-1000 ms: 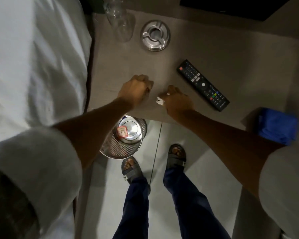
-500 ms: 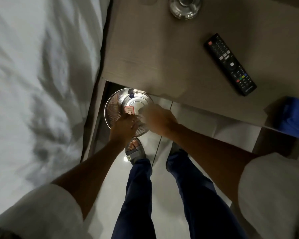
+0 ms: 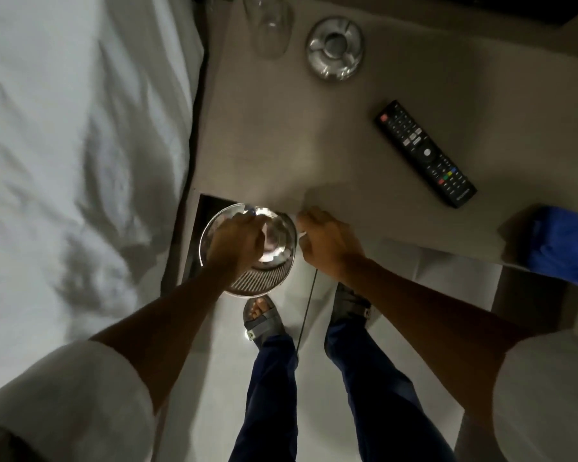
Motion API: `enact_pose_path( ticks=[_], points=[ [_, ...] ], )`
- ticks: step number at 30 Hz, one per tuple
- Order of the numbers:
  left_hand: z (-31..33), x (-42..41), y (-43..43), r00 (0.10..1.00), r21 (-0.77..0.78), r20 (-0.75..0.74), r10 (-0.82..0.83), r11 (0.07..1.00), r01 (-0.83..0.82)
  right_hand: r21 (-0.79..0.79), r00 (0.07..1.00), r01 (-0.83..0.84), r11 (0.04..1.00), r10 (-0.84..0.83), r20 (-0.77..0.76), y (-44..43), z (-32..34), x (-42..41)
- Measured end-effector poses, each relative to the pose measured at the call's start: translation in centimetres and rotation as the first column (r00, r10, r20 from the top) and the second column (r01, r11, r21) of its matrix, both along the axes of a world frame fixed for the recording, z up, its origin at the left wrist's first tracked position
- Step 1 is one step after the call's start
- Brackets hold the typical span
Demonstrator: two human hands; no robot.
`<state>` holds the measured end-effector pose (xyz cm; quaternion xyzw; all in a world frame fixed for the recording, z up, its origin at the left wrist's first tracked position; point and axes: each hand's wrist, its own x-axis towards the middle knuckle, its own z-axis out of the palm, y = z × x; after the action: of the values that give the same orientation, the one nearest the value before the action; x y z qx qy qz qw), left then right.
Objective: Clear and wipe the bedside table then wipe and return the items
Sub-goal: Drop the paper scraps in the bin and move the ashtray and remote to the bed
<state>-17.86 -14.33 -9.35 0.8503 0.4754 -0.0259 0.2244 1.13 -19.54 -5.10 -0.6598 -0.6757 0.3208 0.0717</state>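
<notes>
The beige bedside table (image 3: 281,145) carries a black remote (image 3: 424,153), a round metal ashtray (image 3: 335,48) and a clear glass (image 3: 269,25) at its back edge. A folded blue cloth (image 3: 564,245) lies at its right front corner. Below the front edge stands a metal waste bin (image 3: 264,285) on the floor. My left hand (image 3: 237,241) hangs over the bin's mouth with its fingers pointing down and hidden from me. My right hand (image 3: 331,241) is curled just right of the bin, at the table's front edge. A small white bit shows at its fingertips; I cannot tell whether it is held.
A bed with a white sheet (image 3: 80,128) borders the table on the left. My legs and sandalled feet (image 3: 264,315) stand on the pale tiled floor right behind the bin. A dark panel runs along the top right.
Both hands left the tabletop and dropped to the bin. Since half a second ago, the right hand has moved off the bin to the table edge, while the left stays above it.
</notes>
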Motion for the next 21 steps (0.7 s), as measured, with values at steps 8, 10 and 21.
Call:
enact_pose_path(
  ticks=[8, 10, 21],
  points=[
    [3.9, 15.9, 13.3, 0.946, 0.288, 0.152, -0.285, 0.929, 0.234, 0.210, 0.873, 0.417, 0.885, -0.454, 0.177, 4.2, 0.9, 12.3],
    [4.2, 18.9, 16.7, 0.976, 0.249, 0.040, -0.213, 0.948, 0.197, 0.135, 0.820, 0.453, 0.881, -0.471, 0.325, 3.8, 0.3, 15.3],
    [2.0, 22.0, 21.5, 0.996, -0.074, -0.093, 0.012, 0.997, -0.019, -0.032, 0.830, 0.458, 0.889, -0.414, 0.375, 0.0, -0.5, 19.3]
  ],
)
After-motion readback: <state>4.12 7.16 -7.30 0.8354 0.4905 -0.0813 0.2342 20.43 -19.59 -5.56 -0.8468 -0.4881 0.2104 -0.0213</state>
